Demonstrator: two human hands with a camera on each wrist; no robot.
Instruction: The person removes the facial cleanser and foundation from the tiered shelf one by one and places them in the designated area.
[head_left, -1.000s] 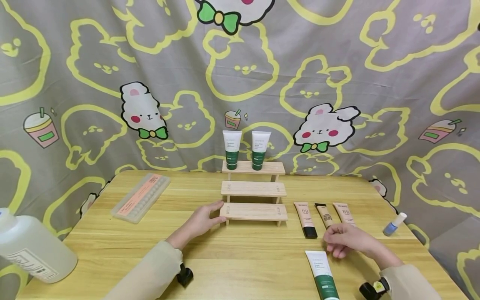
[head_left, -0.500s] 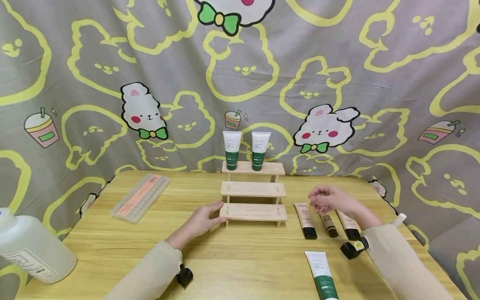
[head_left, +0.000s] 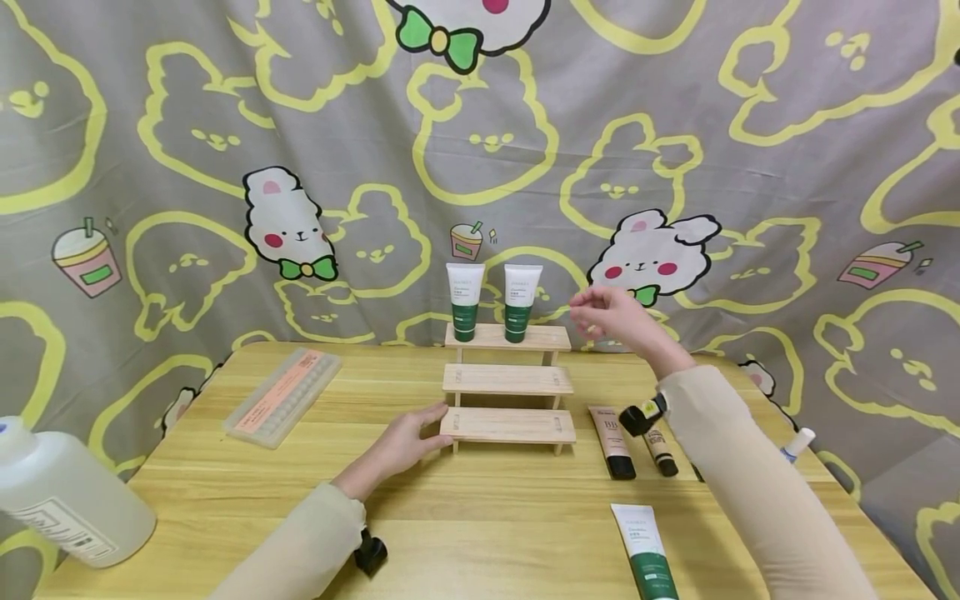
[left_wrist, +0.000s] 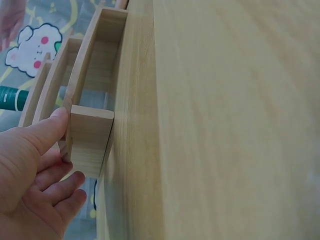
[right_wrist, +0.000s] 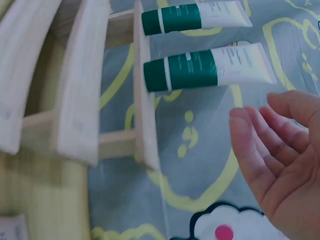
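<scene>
A three-tier wooden display stand (head_left: 508, 425) stands in the middle of the table. Thumb and fingers of my left hand (head_left: 397, 446) pinch the left end of its lowest step; in the left wrist view the thumb lies against the board (left_wrist: 80, 75). On the top step two green-and-white squeeze tubes (head_left: 465, 302) (head_left: 520, 303) stand upright on their caps. My right hand (head_left: 618, 323) is in the air just right of the top step, fingers loosely bent and holding nothing. In the right wrist view it is apart from the nearer tube (right_wrist: 210, 69).
A third green-and-white tube (head_left: 643, 546) lies at the front right. Behind it lie BB cream tubes (head_left: 611, 442) (head_left: 660, 450), partly under my right sleeve (head_left: 750, 467). A nail polish bottle (head_left: 798, 444) is far right. A clear case (head_left: 283, 396) and big jug (head_left: 71, 492) occupy the left.
My right hand has moved from the BB cream tubes up, back and left to beside the top step. The left hand has stayed at the stand.
</scene>
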